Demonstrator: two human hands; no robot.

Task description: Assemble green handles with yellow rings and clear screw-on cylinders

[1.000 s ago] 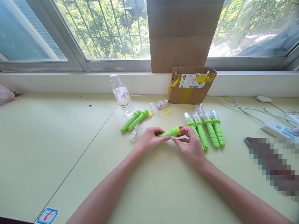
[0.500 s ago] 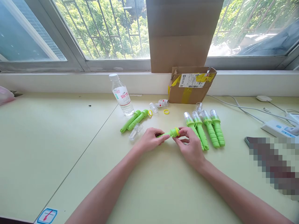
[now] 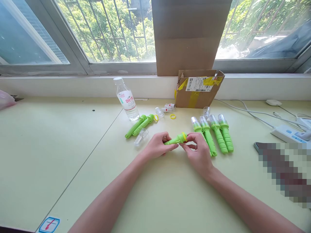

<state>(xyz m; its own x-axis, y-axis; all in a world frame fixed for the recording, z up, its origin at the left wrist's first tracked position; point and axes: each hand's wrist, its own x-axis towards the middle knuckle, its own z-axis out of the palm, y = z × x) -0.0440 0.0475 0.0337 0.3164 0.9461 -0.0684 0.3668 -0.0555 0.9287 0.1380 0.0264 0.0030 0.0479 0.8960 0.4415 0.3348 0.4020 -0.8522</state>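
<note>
My left hand (image 3: 160, 144) is closed round the lower part of a green flashlight handle (image 3: 173, 141), held over the table. At the handle's wider threaded end, the thumb and fingers of my right hand (image 3: 198, 149) pinch a yellow ring (image 3: 184, 137). The ring sits around or against that end; fingers partly hide it. Two more green handles (image 3: 143, 125) lie to the left, with a clear plastic cap (image 3: 141, 137) before them. Several green flashlights with clear caps (image 3: 220, 137) lie side by side just right of my right hand, which partly covers the nearest.
Behind my hands lie small clear plastic parts (image 3: 159, 112) and a loose yellow ring (image 3: 172, 116). A water bottle (image 3: 127, 100) stands back left, an open cardboard box (image 3: 198, 92) against the wall. Cables and a power strip (image 3: 289, 134) are at the right, near a pixelated object (image 3: 284, 171).
My left thumb has shifted down off the handle's middle, so more of the green handle shows. My right hand stays at the yellow ring. The other things have not moved.
</note>
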